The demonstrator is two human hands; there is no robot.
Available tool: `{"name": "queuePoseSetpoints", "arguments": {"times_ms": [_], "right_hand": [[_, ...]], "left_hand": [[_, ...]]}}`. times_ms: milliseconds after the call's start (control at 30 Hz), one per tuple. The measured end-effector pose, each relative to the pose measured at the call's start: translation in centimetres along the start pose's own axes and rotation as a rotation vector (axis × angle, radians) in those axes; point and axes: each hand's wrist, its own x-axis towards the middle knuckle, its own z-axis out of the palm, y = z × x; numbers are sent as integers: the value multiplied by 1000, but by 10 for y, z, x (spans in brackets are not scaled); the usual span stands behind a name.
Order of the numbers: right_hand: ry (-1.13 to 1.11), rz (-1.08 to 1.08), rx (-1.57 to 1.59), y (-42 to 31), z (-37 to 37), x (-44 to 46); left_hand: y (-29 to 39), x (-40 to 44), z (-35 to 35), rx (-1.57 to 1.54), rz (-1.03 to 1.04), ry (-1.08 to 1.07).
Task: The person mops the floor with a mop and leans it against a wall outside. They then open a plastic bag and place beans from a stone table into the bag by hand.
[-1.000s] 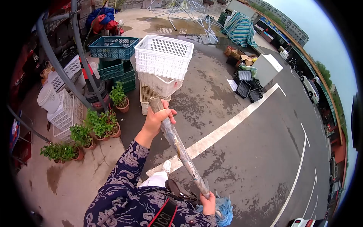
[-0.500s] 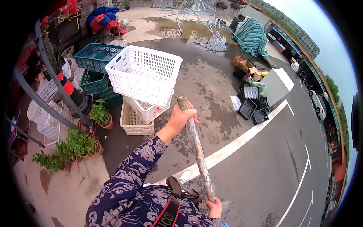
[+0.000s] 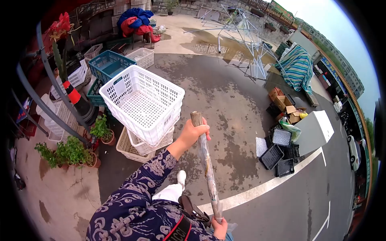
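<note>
A wooden stick (image 3: 209, 170) partly wrapped in clear plastic runs slantwise in front of my body. My left hand (image 3: 192, 134) is closed around its upper part, with the bare sawn end sticking out above the thumb. Near the bottom of the view my right hand (image 3: 219, 229) grips the lower end, and its fingers are partly out of sight. Just left of the stick stands a stack topped by a white plastic crate (image 3: 140, 104) with nothing in it. A beige crate (image 3: 130, 146) sits lower in that stack. A dark shoulder bag (image 3: 193, 207) hangs at my front.
Left of the stack are blue-green crates (image 3: 108, 64), potted plants (image 3: 74, 152) and a grey metal pole (image 3: 66, 94). Black crates (image 3: 273, 156), cardboard boxes (image 3: 283, 100) and a white cabinet (image 3: 313, 132) stand to the right. A metal frame (image 3: 245, 44) lies on wet ground ahead.
I have walked forward, and the view has swung left, so the crates and boxes sit lower and the right-hand objects farther right. Both hands keep hold of the stick.
</note>
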Motion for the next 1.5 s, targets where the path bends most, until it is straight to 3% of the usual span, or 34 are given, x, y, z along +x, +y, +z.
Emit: {"name": "queuePoseSetpoints", "arguments": {"times_ms": [33,133,167,200,267,367,400,467,567,600,667,700,800,833,967,1067,1100,1200,1233,1333,1367,1467,1500], "right_hand": [[-227,505,404,-12,-4,35],[-286,489,292,-44,6,119],[-354,497,187,-88,8,150],[-317,414,350,-99,17,176],[-318,467,178,-117,27,235],[-290,350,300,-118,48,312],[-285,515,539,-106,58,337],[-327,378,302,-111,65,396],[-430,471,415,-116,87,493],[-420,267,182,-116,90,521],[-385,-152,-280,-184,97,575],[-411,-59,-156,-197,104,604],[-409,-121,-183,-220,128,688],[-490,139,-70,-246,136,714],[-696,-359,-294,-269,175,815],[-705,-66,-134,-316,228,868],[-639,-183,-187,-309,249,891],[-759,155,51,-376,297,933],[-781,169,80,-381,316,955],[-813,-99,-102,-412,383,1021],[-828,-2,-9,-427,397,1039],[-833,-491,-192,-472,454,1090],[-845,-537,-231,-473,478,1114]], "left_hand": [[-6,22,2,-6,20,16],[-32,107,-8,-44,52,-12],[-31,139,-9,-50,40,-22],[-30,175,-12,-41,54,-12],[-31,234,-10,-49,45,34],[-37,319,-16,-72,24,57],[-37,344,-18,-60,25,62],[-40,395,-16,-30,10,67],[-54,476,-16,22,14,101],[-61,504,-16,31,22,127],[-79,556,-21,46,47,161],[-86,580,-25,51,73,175],[-72,639,-38,67,124,256],[-65,653,-42,60,139,295],[-40,702,-79,69,217,431],[-33,736,-125,59,259,524],[-34,749,-142,53,273,537],[-42,795,-200,45,268,579],[-43,811,-217,36,262,595],[-18,868,-267,9,275,631],[-9,887,-282,-8,257,649],[4,949,-340,0,276,674],[6,969,-365,21,307,670]]}}
